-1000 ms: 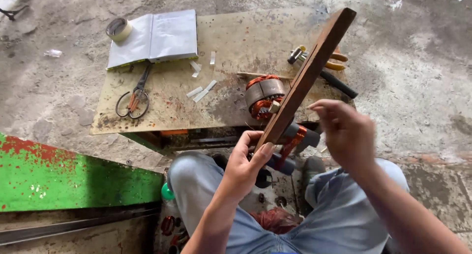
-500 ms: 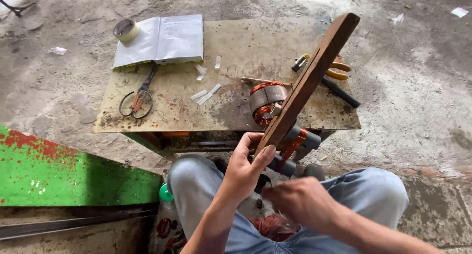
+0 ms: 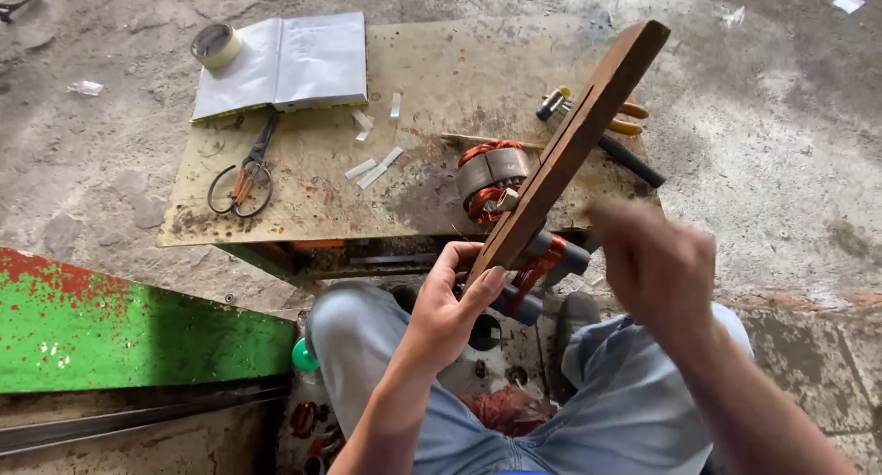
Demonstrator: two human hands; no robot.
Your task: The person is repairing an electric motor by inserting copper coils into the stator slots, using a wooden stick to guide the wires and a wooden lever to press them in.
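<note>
Head view: left hand point(image 3: 447, 314), grip closed around lower end of long wooden bar point(image 3: 568, 146), bar slanting up and away; right hand point(image 3: 657, 265) blurred just right of bar, apart from it, grip cannot be told. Beyond left grip, on worktop point(image 3: 423, 62): copper-wound stator point(image 3: 490, 176); paper strips point(image 3: 372, 171); scissors point(image 3: 243, 170) far left; open book point(image 3: 285, 63); tape roll point(image 3: 216, 45)

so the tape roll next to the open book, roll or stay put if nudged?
The tape roll lies flat on its side, hole up, so a nudge would probably slide it, not roll it. It looks like a hollow ring, so likely light. It sits by the open book at the worn table's far corner, so a push outward could tip it off.
</note>
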